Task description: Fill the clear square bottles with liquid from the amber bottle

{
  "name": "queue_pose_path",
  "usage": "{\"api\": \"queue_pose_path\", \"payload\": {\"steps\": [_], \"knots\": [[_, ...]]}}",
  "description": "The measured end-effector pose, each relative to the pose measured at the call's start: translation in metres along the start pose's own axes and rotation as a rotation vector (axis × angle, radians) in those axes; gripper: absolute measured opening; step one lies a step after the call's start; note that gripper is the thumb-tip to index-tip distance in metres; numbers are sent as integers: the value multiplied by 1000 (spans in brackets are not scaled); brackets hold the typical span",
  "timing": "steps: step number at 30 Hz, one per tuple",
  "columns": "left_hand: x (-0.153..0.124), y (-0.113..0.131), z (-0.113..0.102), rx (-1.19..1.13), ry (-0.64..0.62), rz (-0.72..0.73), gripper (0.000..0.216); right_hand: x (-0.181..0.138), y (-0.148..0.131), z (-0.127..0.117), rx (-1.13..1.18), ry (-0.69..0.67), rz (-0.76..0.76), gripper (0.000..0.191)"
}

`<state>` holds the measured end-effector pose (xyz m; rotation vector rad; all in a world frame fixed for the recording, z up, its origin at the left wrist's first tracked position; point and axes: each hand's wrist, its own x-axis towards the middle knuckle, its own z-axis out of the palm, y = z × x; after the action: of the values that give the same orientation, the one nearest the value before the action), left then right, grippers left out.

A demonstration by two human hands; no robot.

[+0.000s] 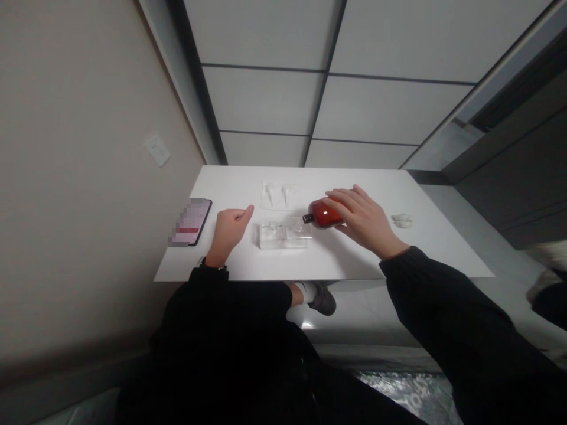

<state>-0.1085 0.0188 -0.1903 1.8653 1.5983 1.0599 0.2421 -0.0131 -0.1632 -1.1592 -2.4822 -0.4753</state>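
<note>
My right hand [361,219] grips an amber-red bottle [322,213] lying tilted on its side, its dark neck pointing left over two small clear containers [286,232] on the white table [336,260]. My left hand [229,230] rests on the table left of the containers, curled into a loose fist with the thumb out; nothing shows in it. A clear packet holding two small white pieces [279,195] lies just behind the containers.
A phone [192,221] lies near the table's left edge, by the beige wall. A crumpled white wad [402,221] sits right of my right hand. A shoe [323,300] shows under the near edge. Someone else's dark clothing is at the far right.
</note>
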Motion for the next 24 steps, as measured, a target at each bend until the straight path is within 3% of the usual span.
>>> {"api": "queue_pose_path", "payload": {"steps": [24], "knots": [[1, -1, 0, 0, -6, -4, 56, 3, 2, -4, -14, -11, -21, 65]]}}
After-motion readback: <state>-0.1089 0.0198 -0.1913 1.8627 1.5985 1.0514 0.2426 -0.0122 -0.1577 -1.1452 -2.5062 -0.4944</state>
